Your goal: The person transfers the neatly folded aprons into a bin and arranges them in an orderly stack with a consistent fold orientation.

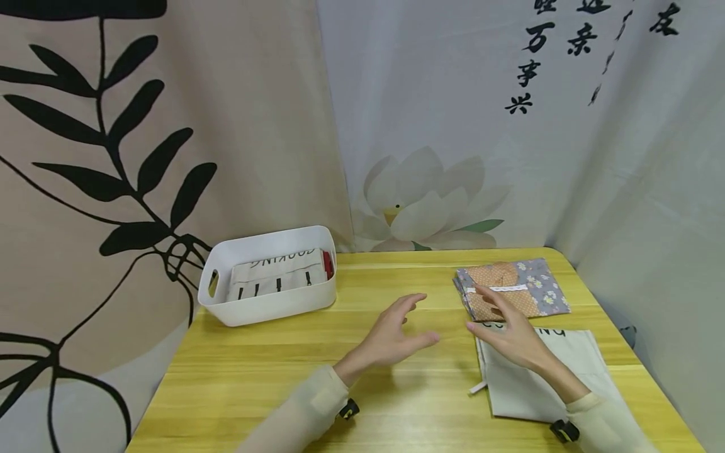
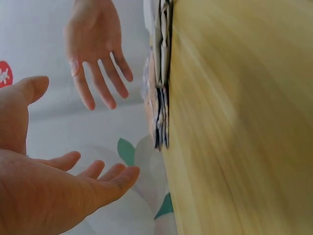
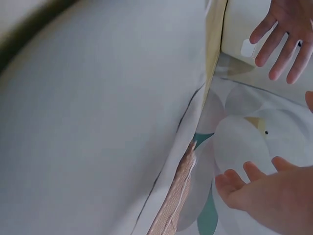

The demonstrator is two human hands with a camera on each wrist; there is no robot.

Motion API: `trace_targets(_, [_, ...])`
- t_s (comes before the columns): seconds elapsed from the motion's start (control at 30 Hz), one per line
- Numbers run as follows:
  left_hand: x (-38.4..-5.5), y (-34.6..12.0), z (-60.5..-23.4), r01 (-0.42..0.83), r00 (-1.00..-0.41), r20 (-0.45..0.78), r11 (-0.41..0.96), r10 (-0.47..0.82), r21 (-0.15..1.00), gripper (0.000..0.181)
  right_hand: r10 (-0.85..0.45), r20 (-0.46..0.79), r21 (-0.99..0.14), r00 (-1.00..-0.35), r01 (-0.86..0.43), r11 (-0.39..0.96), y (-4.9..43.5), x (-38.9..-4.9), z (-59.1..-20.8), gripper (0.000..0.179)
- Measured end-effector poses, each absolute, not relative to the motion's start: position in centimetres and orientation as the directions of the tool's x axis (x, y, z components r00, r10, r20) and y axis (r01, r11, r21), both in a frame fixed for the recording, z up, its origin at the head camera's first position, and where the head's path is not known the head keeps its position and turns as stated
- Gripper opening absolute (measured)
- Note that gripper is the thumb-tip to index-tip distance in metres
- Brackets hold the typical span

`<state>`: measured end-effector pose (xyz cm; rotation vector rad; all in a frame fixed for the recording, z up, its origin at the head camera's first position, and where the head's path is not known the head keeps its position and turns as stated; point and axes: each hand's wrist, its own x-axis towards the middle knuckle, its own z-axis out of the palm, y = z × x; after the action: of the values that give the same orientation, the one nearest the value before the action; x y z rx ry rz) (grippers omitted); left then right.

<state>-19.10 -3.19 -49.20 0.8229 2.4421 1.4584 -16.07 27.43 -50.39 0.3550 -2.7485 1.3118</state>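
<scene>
Both hands hover above the table with palms turned toward each other and nothing held. The left hand [image 1: 391,336] is over bare wood near the middle, its fingers spread and relaxed. The right hand [image 1: 515,336] hangs over a folded white cloth [image 1: 544,390] with dark lettering along its far edge. Just beyond it lies a folded patterned cloth [image 1: 544,286], orange-brown and grey-blue with white flowers and a white strip. In the left wrist view the folded cloths [image 2: 161,58] appear edge-on as layered stacks.
A white plastic basket [image 1: 272,314] stands at the table's back left. Inside lies a folded white cloth [image 1: 272,277] with lettering and a red piece at its right end. Printed curtains [image 1: 266,126] hang close behind the yellow wooden table [image 1: 238,384].
</scene>
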Motion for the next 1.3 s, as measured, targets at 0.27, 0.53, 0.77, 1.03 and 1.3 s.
trace_targets(0.27, [-18.1, -0.9, -49.9, 0.337, -0.811, 0.060, 0.382, 0.581, 0.860, 0.085, -0.121, 0.113, -0.737, -0.986, -0.165, 0.656, 29.3, -15.1, -50.5, 0.082])
trace_targets(0.53, [-17.4, 0.8, -50.7, 0.339, -0.792, 0.029, 0.401, 0.609, 0.851, 0.087, -0.114, 0.105, -0.713, -0.988, -0.155, 0.684, 30.7, -14.5, -50.7, 0.084])
trace_targets(0.77, [-16.8, 1.8, -51.2, 0.332, -0.781, 0.003, 0.411, 0.624, 0.849, 0.084, -0.103, 0.105, -0.696, -0.989, -0.148, 0.702, 32.0, -13.3, -50.7, 0.085])
trace_targets(1.03, [-16.0, 3.1, -51.4, 0.321, -0.787, -0.024, 0.443, 0.616, 0.837, 0.085, -0.077, 0.075, -0.649, -0.994, -0.107, 0.753, 33.5, -12.5, -50.7, 0.089])
trace_targets(1.3, [-15.2, 4.5, -51.6, 0.290, -0.791, -0.057, 0.456, 0.609, 0.841, 0.086, -0.046, 0.041, -0.593, -0.998, -0.062, 0.803, 35.4, -11.9, -51.0, 0.093])
